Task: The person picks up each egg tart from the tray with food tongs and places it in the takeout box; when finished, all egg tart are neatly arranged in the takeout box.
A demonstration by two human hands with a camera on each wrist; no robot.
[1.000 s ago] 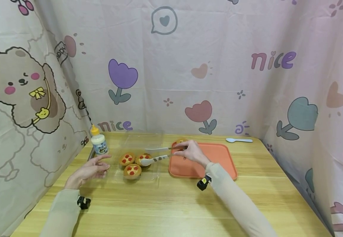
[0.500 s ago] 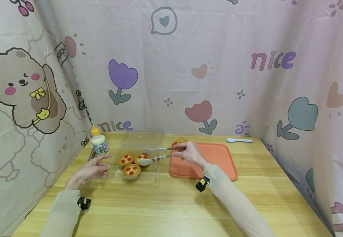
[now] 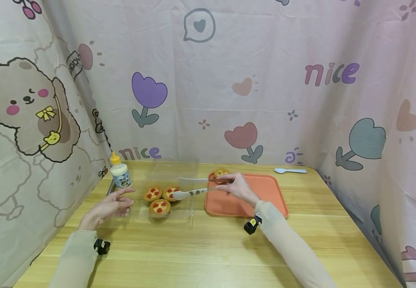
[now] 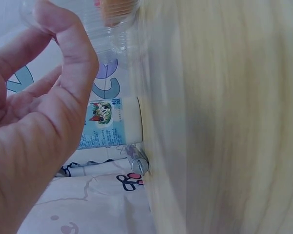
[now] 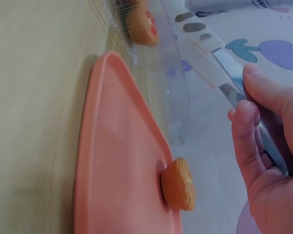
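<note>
My right hand [image 3: 238,187] grips tongs [image 3: 195,192] with metal arms and pale, brown-spotted ends. The two ends are spread apart over the clear plastic box [image 3: 184,214]; the lower one overlaps the right-hand mini pizza [image 3: 168,192]. Another two mini pizzas, a left one [image 3: 152,193] and a front one [image 3: 159,207], sit in the box close against it. At the box's left side is my left hand [image 3: 108,206], index finger and thumb apart. In the left wrist view, its fingertips overlap the clear plastic. A yellow-topped pastry [image 5: 178,184] rests on the coral tray [image 5: 119,146].
A bottle [image 3: 120,176] with a yellow cap stands behind my left hand. Beside its base lies a silvery cylinder [image 4: 137,160]. A pale blue spoon [image 3: 289,171] lies at the table's back right. Printed curtain cloth hangs along the back and sides.
The tongs shift slightly left with my right hand, then back to the right. The mini pizzas slide a little left early on. My left hand stays put.
</note>
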